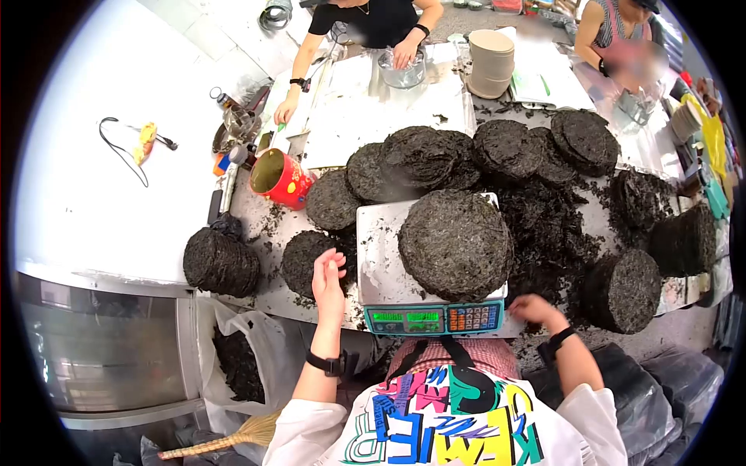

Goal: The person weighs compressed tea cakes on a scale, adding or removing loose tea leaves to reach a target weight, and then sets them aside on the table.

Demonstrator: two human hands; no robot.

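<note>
A thick round cake of dark dried leaf, seaweed by its look (pixel 455 245), lies on the metal pan of a digital scale (pixel 377 268). Left of the scale, my left hand (pixel 329 278) is raised with its fingers stretched upward, open and holding nothing visible. It is in front of a smaller dark cake (pixel 305 262). My right hand (pixel 536 309) is by the scale's right front corner, near the loose dark leaf (pixel 544 241). Its fingers are curled together, and whatever they may hold is too small to make out. The scale's green display is lit.
Several stacked cakes (pixel 420 158) line the table behind the scale. A red can (pixel 281 180) is tipped at the left, with a cake stack (pixel 221 262) nearer. More stacks (pixel 622 291) stand right. Two people work across the table, one touching a clear round container (pixel 402 74).
</note>
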